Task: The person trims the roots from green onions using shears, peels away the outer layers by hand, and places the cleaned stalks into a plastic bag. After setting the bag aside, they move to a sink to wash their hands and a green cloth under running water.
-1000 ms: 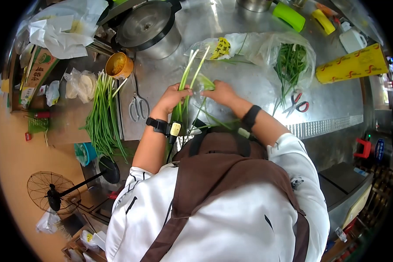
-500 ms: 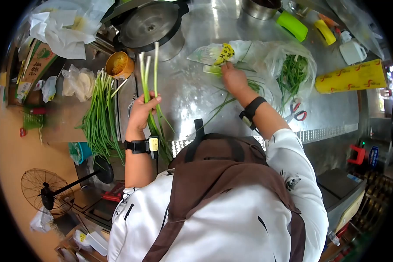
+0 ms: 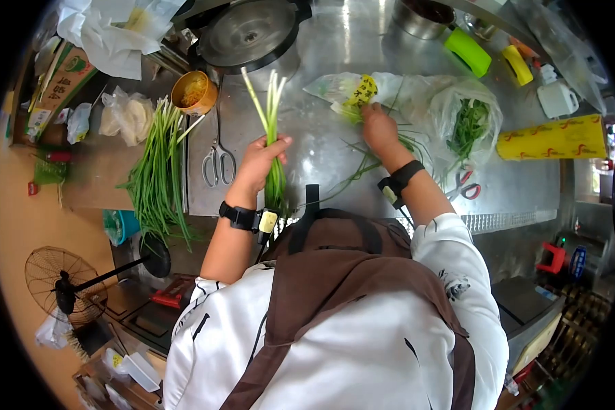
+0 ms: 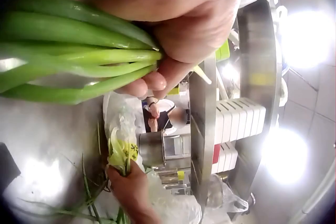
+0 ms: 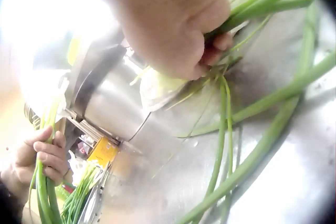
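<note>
My left hand [image 3: 261, 162] grips a small bunch of scallions [image 3: 272, 116], white ends pointing away and green leaves hanging toward my apron. In the left wrist view, those green stalks [image 4: 79, 58] run out from under the palm. My right hand [image 3: 381, 130] is down at the steel table beside a plastic bag with a yellow label [image 3: 365, 89]. Its fingers are curled round loose scallion leaves [image 5: 262, 6], and pale leaf pieces [image 4: 118, 148] stick out ahead of them. More long green leaves [image 5: 252, 166] lie on the metal below this hand.
A big pile of scallions [image 3: 158, 171] lies at the left, by scissors [image 3: 219, 167] and an orange tub [image 3: 195, 93]. A lidded pot [image 3: 249, 37] stands behind. To the right are a bag of greens [image 3: 468, 130], red-handled scissors [image 3: 466, 188] and a yellow roll [image 3: 552, 138].
The hands were together at the scallions and have parted. My right hand moved forward and right to the labelled bag with leaf scraps; my left swung left, then partway back, with the bunch.
</note>
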Demonstrator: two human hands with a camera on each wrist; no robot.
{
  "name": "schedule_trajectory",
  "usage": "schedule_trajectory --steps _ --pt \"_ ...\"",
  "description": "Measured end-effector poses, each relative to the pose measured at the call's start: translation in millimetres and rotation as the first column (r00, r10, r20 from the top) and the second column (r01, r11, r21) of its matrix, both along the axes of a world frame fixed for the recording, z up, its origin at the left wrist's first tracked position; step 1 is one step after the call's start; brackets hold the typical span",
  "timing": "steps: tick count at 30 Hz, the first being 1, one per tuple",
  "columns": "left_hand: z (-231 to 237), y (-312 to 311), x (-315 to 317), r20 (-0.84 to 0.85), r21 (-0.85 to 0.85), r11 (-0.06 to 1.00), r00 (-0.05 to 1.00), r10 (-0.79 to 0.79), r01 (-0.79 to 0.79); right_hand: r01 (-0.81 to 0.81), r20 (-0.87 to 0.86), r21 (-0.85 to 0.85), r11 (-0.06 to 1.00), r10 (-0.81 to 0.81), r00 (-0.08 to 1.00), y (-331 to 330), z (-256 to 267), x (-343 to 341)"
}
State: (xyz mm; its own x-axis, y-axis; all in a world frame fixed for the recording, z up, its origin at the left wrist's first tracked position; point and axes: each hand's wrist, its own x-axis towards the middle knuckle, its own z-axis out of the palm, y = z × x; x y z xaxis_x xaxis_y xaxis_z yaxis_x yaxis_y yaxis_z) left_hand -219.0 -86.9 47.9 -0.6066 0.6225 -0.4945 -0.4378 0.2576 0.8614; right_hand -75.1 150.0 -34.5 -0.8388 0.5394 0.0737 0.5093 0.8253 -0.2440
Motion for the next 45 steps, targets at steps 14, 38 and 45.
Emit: schedule_trajectory --steps 14,38,45 --pt "29 33 10 -0.101 -0.015 0.98 0.974 -0.201 0.201 -0.242 -0.233 -0.97 -0.006 -0.26 0.937 -14 86 15" --pt "39 154 115 -0.232 0.075 0.907 0.892 -0.389 0.415 -0.102 -0.941 -0.151 0.983 -0.174 -0.29 54 294 170" --pt "25 212 160 -0.508 -0.203 0.859 0.7 -0.502 0.47 0.185 -0.64 -0.637 0.748 -0.648 0.413 90 19 155"
